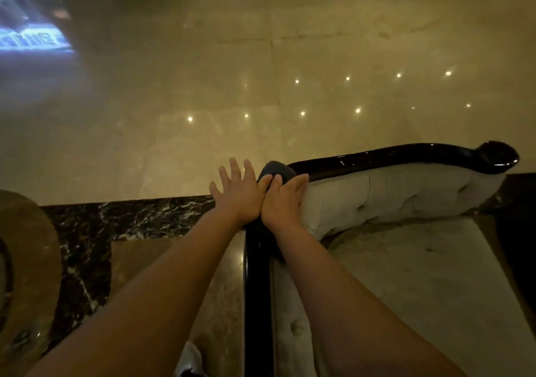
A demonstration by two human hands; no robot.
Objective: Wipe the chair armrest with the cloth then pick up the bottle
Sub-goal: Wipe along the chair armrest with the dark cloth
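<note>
Dark grey cloth (277, 170) sits bunched under your right hand (282, 199), which lies flat on it, fingers together, pressing it onto the corner of the chair's glossy black armrest (256, 289). Your left hand (239, 192) touches the right at its 9 o'clock side, fingers spread wide, holding nothing. The black rail (406, 152) runs off toward 2 o'clock above pale tufted upholstery (391, 194). Polished beige floor (232, 72) lies at 12 o'clock. I cannot see the bottle.
</note>
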